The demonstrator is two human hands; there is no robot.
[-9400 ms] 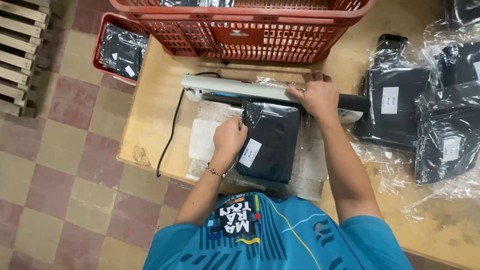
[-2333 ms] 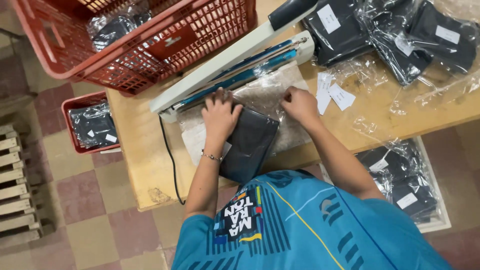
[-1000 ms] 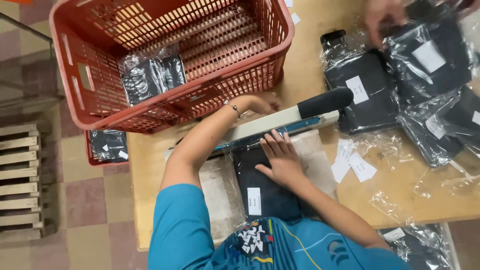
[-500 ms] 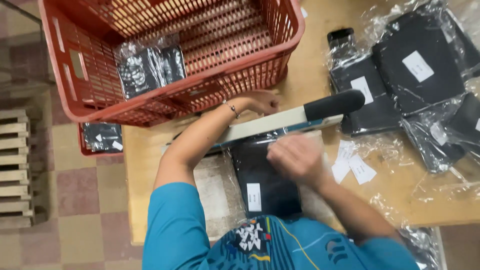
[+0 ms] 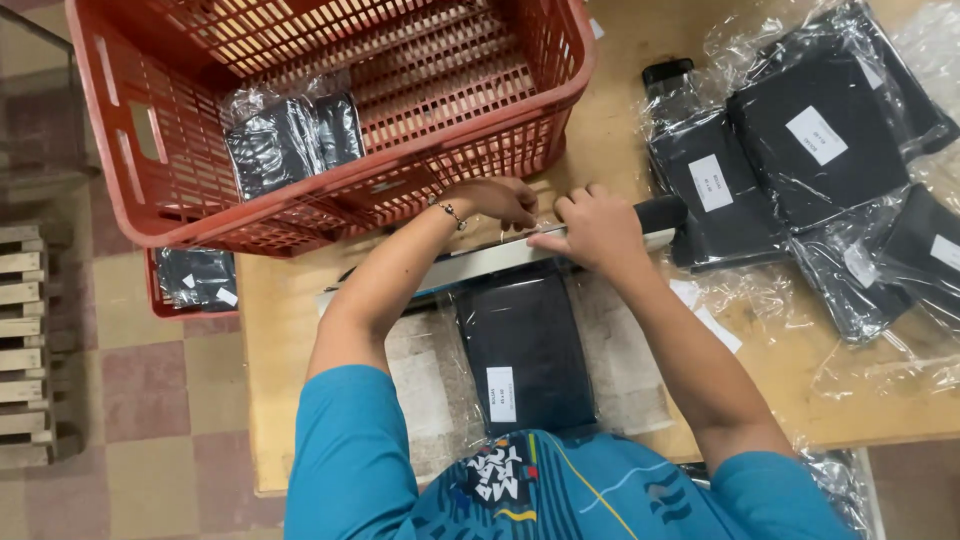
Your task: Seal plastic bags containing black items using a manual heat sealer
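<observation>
A black folded garment in a clear plastic bag [image 5: 522,345] lies on the wooden table [image 5: 280,400] in front of me, its far end under the arm of a heat sealer [image 5: 480,262]. My right hand [image 5: 598,226] lies over the sealer arm next to its black handle [image 5: 662,211], fingers wrapped on it. My left hand [image 5: 497,199] reaches to the far side of the arm, between it and the red basket [image 5: 330,190]. Its fingers are curled on the bag's clear end.
The red basket holds two bagged black garments [image 5: 290,140]. A pile of bagged black garments [image 5: 800,170] with white labels lies at the right. A smaller red crate [image 5: 190,285] sits on the tiled floor at the left, beside wooden pallets [image 5: 30,350].
My right hand has lifted off the bagged garment and moved up onto the sealer arm. My left hand has stayed behind the arm.
</observation>
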